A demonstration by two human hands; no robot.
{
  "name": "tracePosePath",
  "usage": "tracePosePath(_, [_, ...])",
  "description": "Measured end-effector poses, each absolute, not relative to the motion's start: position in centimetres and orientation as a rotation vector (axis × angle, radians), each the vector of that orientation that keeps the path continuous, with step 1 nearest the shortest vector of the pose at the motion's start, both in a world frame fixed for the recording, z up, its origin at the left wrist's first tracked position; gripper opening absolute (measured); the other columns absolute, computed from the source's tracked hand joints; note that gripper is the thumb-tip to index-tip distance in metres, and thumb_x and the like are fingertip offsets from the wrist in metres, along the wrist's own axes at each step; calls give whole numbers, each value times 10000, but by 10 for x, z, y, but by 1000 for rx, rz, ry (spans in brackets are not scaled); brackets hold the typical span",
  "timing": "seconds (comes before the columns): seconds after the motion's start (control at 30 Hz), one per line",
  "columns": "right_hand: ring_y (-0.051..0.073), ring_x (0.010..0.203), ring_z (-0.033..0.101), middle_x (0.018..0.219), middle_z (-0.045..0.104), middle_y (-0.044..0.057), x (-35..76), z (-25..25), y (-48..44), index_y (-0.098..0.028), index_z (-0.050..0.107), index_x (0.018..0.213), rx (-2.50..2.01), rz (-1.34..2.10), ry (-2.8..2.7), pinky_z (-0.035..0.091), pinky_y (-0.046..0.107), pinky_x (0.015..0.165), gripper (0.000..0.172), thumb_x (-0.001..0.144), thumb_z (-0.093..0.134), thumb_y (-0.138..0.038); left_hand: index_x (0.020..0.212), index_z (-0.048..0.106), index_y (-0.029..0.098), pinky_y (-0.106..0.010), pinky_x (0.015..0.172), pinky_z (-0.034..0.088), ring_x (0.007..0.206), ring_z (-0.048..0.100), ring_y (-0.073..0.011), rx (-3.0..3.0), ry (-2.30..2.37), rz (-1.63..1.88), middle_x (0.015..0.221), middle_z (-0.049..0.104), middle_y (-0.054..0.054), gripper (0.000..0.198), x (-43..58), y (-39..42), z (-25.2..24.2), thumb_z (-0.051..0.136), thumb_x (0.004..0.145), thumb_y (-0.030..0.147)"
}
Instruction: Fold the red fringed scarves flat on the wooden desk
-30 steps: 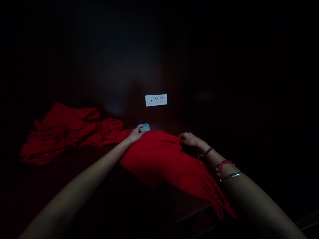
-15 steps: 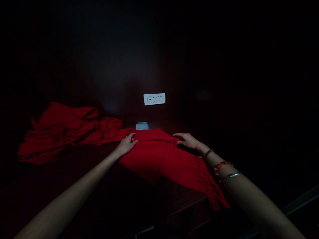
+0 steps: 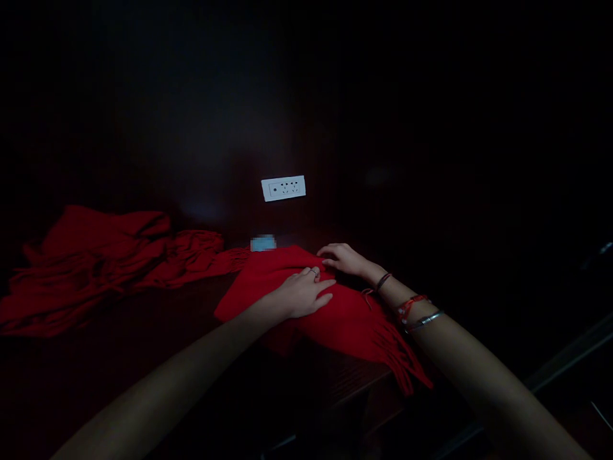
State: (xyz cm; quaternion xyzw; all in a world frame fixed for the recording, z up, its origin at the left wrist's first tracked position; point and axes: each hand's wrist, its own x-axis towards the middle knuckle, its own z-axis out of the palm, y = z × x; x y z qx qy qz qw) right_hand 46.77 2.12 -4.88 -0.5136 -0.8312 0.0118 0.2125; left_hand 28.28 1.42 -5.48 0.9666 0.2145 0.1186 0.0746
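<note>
A folded red scarf [image 3: 268, 281] with a fringe lies on a dark wooden table [image 3: 143, 338]. My left hand [image 3: 301, 294] rests flat on top of the fold, fingers stretched out toward the right, a ring on one finger. My right hand [image 3: 342, 259] lies on the scarf's far right edge, fingers spread and flat; its wrist carries several bracelets. The fringe [image 3: 402, 364] hangs over the table's front right edge.
A crumpled heap of red fabric [image 3: 90, 262] spreads across the table's left side. A small light-blue object [image 3: 263, 243] sits behind the scarf by the dark wall. A white socket plate [image 3: 283, 188] is on the wall above it.
My left hand slid from the scarf's far left edge rightward onto the middle of the fold. My right hand moved slightly left. The view shifted a little to the right.
</note>
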Motion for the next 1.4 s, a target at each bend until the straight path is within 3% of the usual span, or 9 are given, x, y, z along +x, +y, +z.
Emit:
tracePosePath(0.1, [152, 945, 454, 1073, 491, 69, 474, -55, 11, -160, 420, 1142, -1336, 65, -2407, 352, 255, 797, 514, 647, 557, -131, 1041, 519, 207, -369, 845, 295, 1053, 342, -290, 2867, 622, 198, 1149, 419, -99, 554, 283, 24, -58, 553, 595, 533])
tracePosePath(0.17, [160, 973, 434, 1106, 456, 85, 477, -62, 6, -156, 372, 1182, -1325, 20, -2435, 346, 260, 807, 584, 631, 563, -114, 1016, 513, 195, -333, 835, 312, 1023, 372, -254, 2878, 554, 154, 1103, 454, -83, 494, 279, 28, -60, 567, 615, 478])
tracePosePath(0.37, [139, 767, 502, 863, 549, 71, 471, -67, 15, -150, 559, 953, -1331, -160, -2506, 375, 235, 677, 231, 779, 416, -204, 1032, 476, 208, -319, 878, 281, 958, 403, -186, 2927, 423, 245, 1002, 490, -40, 308, 272, 31, -64, 491, 724, 204])
tracePosePath(0.57, [123, 716, 522, 814, 598, 77, 461, -45, 35, -109, 595, 847, -1381, -101, -2555, 363, 208, 666, 215, 789, 415, -212, 851, 542, 187, -281, 820, 323, 887, 393, -160, 3016, 351, 317, 911, 454, -31, 211, 258, 26, -64, 405, 724, 89])
tracePosePath(0.73, [121, 704, 537, 835, 617, 78, 452, -34, 41, -112, 601, 843, -1514, -13, -2663, 358, 197, 633, 217, 781, 419, -212, 1012, 498, 214, -288, 796, 352, 858, 395, -166, 3084, 454, 266, 889, 428, -33, 399, 251, 21, -61, 408, 658, 52])
tracePosePath(1.0, [157, 820, 528, 922, 582, 102, 449, -27, 28, -107, 575, 927, -1600, -13, -2611, 371, 230, 715, 232, 751, 460, -205, 1054, 481, 189, -280, 857, 344, 925, 420, -161, 3037, 507, 327, 1002, 426, -52, 363, 249, 10, -57, 435, 698, 137])
tracePosePath(1.1, [176, 923, 481, 1031, 514, 123, 453, -29, -3, -91, 469, 1096, -1559, 89, -2437, 370, 259, 778, 434, 698, 539, -249, 1155, 391, 242, -304, 902, 311, 1026, 386, -160, 2946, 520, 520, 1144, 383, -33, 391, 227, 20, -47, 397, 765, 227])
tracePosePath(1.23, [175, 936, 470, 1060, 479, 118, 442, -36, -59, -121, 392, 1172, -1537, 256, -2203, 364, 306, 817, 520, 729, 487, -375, 1045, 494, 167, -354, 913, 285, 1009, 413, -203, 2706, 1110, 969, 1071, 478, -78, 321, 171, 67, -48, 357, 774, 272])
tracePosePath(1.4, [298, 1095, 344, 1219, 361, 130, 391, -47, -92, -233, 257, 1265, -1668, 230, -2194, 279, 446, 862, 752, 632, 514, -547, 931, 553, 136, -301, 762, 397, 826, 528, -182, 2393, 1289, 748, 902, 582, -67, 309, 124, 91, -80, 420, 723, 323])
